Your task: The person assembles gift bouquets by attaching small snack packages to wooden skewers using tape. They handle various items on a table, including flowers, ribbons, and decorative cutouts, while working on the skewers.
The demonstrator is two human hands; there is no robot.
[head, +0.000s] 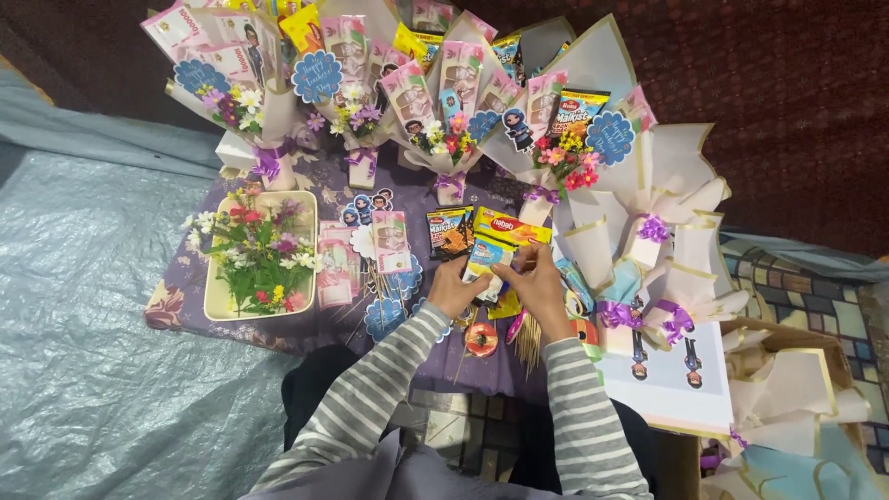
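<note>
My left hand [454, 289] and my right hand [537, 285] meet over a low purple table [176, 301], both gripping a small blue and white snack packet [485, 256]. Both arms wear grey striped sleeves. Just behind the packet lie a dark snack packet [450, 231] and a yellow and red wafer packet [511, 227]. Below my hands sit a bundle of wooden skewers [528, 341] and a red tape roll [481, 339].
Several paper-wrapped bouquets of banknotes, snacks and small flowers [407, 88] stand along the back. A cream tray of artificial flowers [259, 252] is at the left, pink banknotes on sticks [389, 243] beside it. Ribboned empty wrappers [662, 241] and a sticker sheet [681, 370] lie right. Grey tarp [83, 324] covers the floor.
</note>
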